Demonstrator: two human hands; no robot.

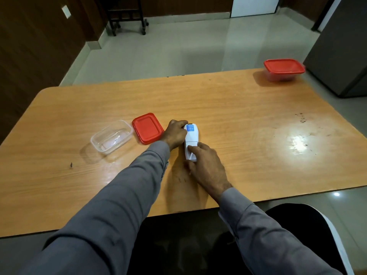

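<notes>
I'm looking at the white device [191, 138], and it's lying flat on the wooden table [238, 108], just my side of the middle, its long axis running away from me and a blue label [190, 128] showing on its far end. The left hand [175, 133] is wrapping that far end from the left side, fingers curling over the top edge, so it's gripping the device firmly. The right hand [206, 165] is coming in at the near end, a finger lying across the white casing and the thumb sitting against the lower left edge, pinching the device there; both hands are narrow and full of it. Grey sleeves [127, 195] are covering both arms. Just left of the left hand, a loose red lid [147, 128] is lying flat on the table, nearly touching the wrist. Beside that lid, further left, a clear container [111, 136] is standing open, with what looks like a transparent item inside, though I can't tell what it is. Well apart, at the far right corner of the table, a second container [284, 69] is sitting with its red lid on. Beyond the table, a dark wheeled rack [127, 14] is standing against the far wall.
</notes>
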